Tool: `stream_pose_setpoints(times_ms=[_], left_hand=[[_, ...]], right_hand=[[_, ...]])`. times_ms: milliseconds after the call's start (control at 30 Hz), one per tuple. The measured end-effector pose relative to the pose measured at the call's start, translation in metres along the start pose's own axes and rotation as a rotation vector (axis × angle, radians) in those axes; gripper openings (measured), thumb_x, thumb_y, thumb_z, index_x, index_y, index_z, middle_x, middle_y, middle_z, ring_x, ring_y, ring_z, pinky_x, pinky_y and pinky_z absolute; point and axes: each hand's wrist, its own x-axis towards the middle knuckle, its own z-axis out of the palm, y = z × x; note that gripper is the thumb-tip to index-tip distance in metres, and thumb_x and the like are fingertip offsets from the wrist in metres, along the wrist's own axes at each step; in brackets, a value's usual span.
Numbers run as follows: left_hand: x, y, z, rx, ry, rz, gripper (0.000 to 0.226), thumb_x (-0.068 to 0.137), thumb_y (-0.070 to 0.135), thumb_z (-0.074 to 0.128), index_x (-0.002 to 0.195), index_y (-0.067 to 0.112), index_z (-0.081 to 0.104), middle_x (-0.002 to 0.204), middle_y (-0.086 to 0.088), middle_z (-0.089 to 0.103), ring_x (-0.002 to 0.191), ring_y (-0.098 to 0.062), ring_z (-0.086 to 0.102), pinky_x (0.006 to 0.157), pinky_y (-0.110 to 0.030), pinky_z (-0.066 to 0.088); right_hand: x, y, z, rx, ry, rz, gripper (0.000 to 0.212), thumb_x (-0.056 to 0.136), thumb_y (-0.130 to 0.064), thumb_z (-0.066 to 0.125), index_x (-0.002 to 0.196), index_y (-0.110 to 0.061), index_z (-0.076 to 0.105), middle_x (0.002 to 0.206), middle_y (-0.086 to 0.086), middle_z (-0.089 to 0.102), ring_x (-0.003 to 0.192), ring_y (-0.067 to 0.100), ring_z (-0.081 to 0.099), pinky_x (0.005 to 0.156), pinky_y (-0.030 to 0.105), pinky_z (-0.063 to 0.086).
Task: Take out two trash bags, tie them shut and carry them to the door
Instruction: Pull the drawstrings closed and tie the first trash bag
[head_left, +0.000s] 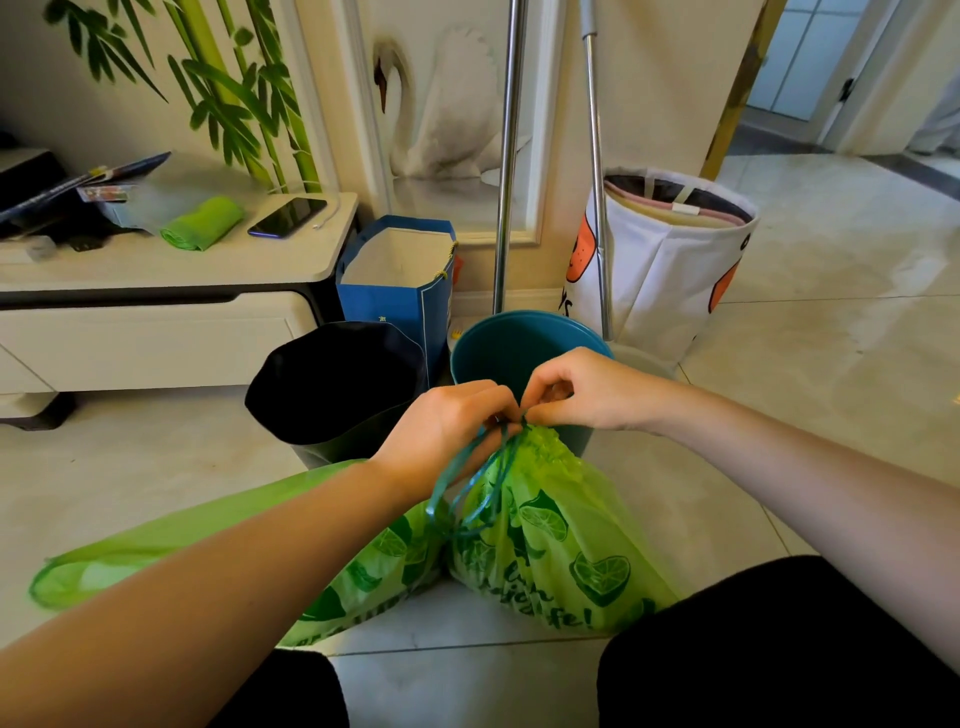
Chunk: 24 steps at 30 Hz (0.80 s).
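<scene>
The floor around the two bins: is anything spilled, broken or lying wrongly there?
No spill or damage shows. Only one green bag lies on its side on the tiles, partly under the left arm. The other bag stands upright while both hands, left and right, tie its drawstring.

knot hidden by fingers (498, 402), second bag (374, 571) part-covered

I see pale floor tiles (810, 332) carrying two green trash bags (550, 551) at six o'clock, a teal bin (498, 348) and black-lined bin (332, 384) toward twelve.
</scene>
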Motion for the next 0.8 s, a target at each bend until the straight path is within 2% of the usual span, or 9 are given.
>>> stream_pose_setpoints(times_ms=[67, 167, 233, 333, 433, 500, 633, 733, 800], left_hand=[[0.001, 0.0, 0.001, -0.016, 0.013, -0.014, 0.007, 0.087, 0.02, 0.064, 0.09, 0.013, 0.066, 0.082, 0.002, 0.063, 0.074, -0.015, 0.062, 0.066, -0.036, 0.052], [0.0, 0.001, 0.001, -0.021, 0.013, -0.022, 0.006, 0.087, 0.019, 0.064, 0.09, 0.015, 0.066, 0.082, 0.003, 0.063, 0.074, -0.015, 0.062, 0.066, -0.036, 0.052], [0.0, 0.0, 0.0, -0.025, 0.024, -0.031, 0.006, 0.086, 0.019, 0.064, 0.089, 0.014, 0.066, 0.081, 0.002, 0.063, 0.073, -0.016, 0.062, 0.065, -0.038, 0.052], [0.001, 0.0, 0.001, -0.012, 0.046, -0.039, 0.004, 0.084, 0.018, 0.067, 0.085, 0.015, 0.066, 0.077, 0.002, 0.063, 0.07, -0.016, 0.062, 0.061, -0.038, 0.053], [0.002, 0.002, 0.004, -0.025, 0.043, -0.04, 0.005, 0.083, 0.02, 0.068, 0.083, 0.015, 0.067, 0.076, 0.002, 0.064, 0.07, -0.016, 0.062, 0.061, -0.037, 0.053], [0.003, 0.003, 0.004, -0.05, 0.042, -0.046, 0.005, 0.083, 0.02, 0.069, 0.083, 0.015, 0.067, 0.076, 0.002, 0.064, 0.07, -0.014, 0.062, 0.063, -0.035, 0.053], [0.004, 0.002, 0.002, -0.1, 0.056, -0.101, 0.006, 0.079, 0.018, 0.072, 0.081, 0.014, 0.068, 0.075, 0.001, 0.067, 0.069, -0.007, 0.061, 0.067, -0.022, 0.05], [0.003, 0.001, 0.0, -0.145, 0.059, -0.166, 0.006, 0.079, 0.017, 0.074, 0.081, 0.014, 0.069, 0.076, 0.003, 0.069, 0.073, -0.007, 0.062, 0.067, -0.014, 0.049], [0.003, 0.0, 0.0, -0.161, 0.066, -0.201, 0.005, 0.079, 0.015, 0.075, 0.081, 0.015, 0.07, 0.075, 0.007, 0.068, 0.076, -0.006, 0.063, 0.067, -0.013, 0.049]], right_hand=[[0.001, -0.004, 0.003, -0.064, 0.023, -0.002, 0.01, 0.082, -0.013, 0.064, 0.077, -0.021, 0.065, 0.074, -0.008, 0.064, 0.065, 0.003, 0.056, 0.066, 0.021, 0.048], [0.003, -0.007, 0.006, -0.096, -0.014, 0.043, 0.014, 0.085, -0.017, 0.057, 0.07, -0.017, 0.058, 0.068, -0.003, 0.055, 0.064, 0.011, 0.047, 0.063, 0.029, 0.04], [0.004, -0.006, 0.004, -0.117, -0.062, 0.058, 0.02, 0.086, -0.018, 0.054, 0.067, -0.012, 0.053, 0.067, 0.003, 0.048, 0.063, 0.014, 0.042, 0.061, 0.031, 0.036], [0.003, -0.003, 0.0, -0.31, -0.089, 0.066, 0.023, 0.083, -0.021, 0.059, 0.062, -0.019, 0.049, 0.062, -0.004, 0.046, 0.059, 0.013, 0.041, 0.057, 0.028, 0.035], [0.004, 0.001, -0.001, -0.515, -0.004, -0.015, 0.022, 0.074, -0.022, 0.062, 0.064, -0.021, 0.043, 0.068, -0.004, 0.046, 0.064, 0.021, 0.045, 0.057, 0.037, 0.038], [0.004, 0.001, 0.001, -0.564, 0.096, -0.099, 0.02, 0.072, -0.021, 0.061, 0.067, -0.022, 0.042, 0.074, -0.003, 0.049, 0.071, 0.024, 0.05, 0.06, 0.042, 0.042], [0.007, -0.001, 0.006, -0.165, 0.223, -0.116, 0.027, 0.074, -0.011, 0.065, 0.065, -0.027, 0.046, 0.079, -0.006, 0.069, 0.075, 0.013, 0.063, 0.068, 0.029, 0.051], [0.008, 0.003, 0.006, -0.037, 0.207, -0.058, 0.021, 0.076, -0.013, 0.07, 0.067, -0.023, 0.054, 0.061, -0.006, 0.062, 0.057, 0.008, 0.053, 0.062, 0.024, 0.044], [0.008, 0.007, 0.003, -0.016, 0.217, -0.033, 0.018, 0.077, -0.016, 0.073, 0.07, -0.022, 0.057, 0.059, -0.005, 0.06, 0.054, 0.007, 0.051, 0.059, 0.023, 0.042]])
